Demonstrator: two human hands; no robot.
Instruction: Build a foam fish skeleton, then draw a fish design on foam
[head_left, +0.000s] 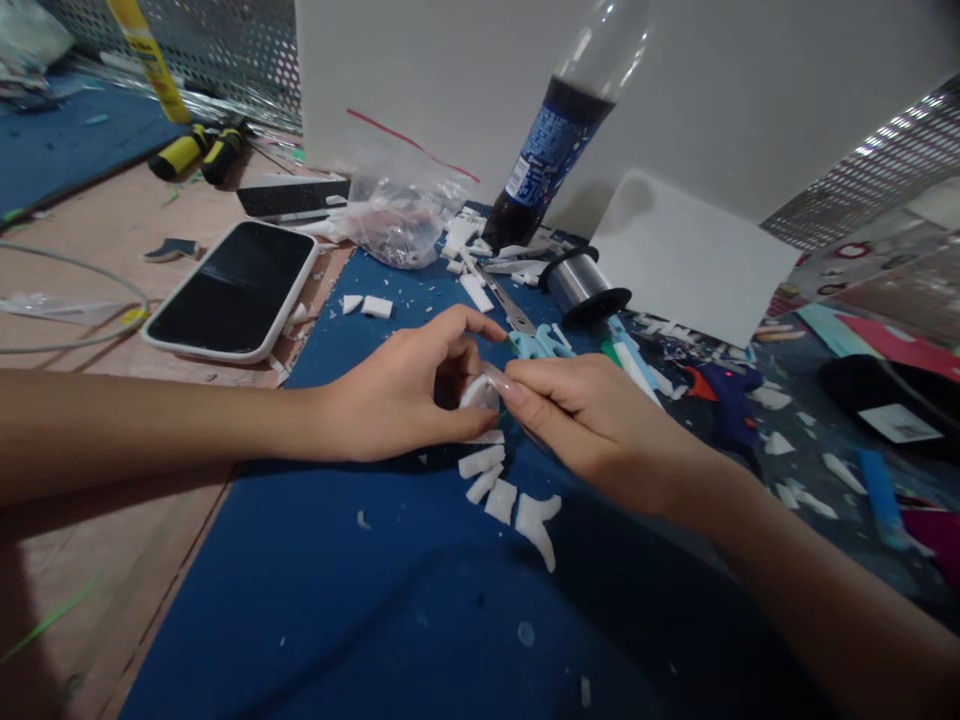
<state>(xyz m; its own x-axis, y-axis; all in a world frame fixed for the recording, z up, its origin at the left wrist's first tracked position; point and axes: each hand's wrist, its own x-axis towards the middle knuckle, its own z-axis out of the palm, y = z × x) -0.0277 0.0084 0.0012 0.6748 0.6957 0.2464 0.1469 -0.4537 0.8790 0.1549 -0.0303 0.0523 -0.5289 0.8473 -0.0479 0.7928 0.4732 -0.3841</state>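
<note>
My left hand (405, 385) curls its fingers and thumb around a small white foam piece (480, 393) low over the blue mat (315, 560). From the right, my closed right hand (592, 410) meets it, with the thumb and a finger at the foam's edge. What that hand grips is mostly hidden by the fingers. Just below my hands, several cut white foam pieces (501, 500) lie in a curved row, ending in a forked, tail-like piece (538, 525). Scissors with light blue handles (541, 343) rest just beyond my fingers.
A phone (232, 290) lies to the left. Behind stand a leaning cola bottle (551, 140), a clear zip bag (401, 215) and a spool of clear line (583, 287). A dark blue glue gun (727, 400) and foam scraps (780, 443) are at the right.
</note>
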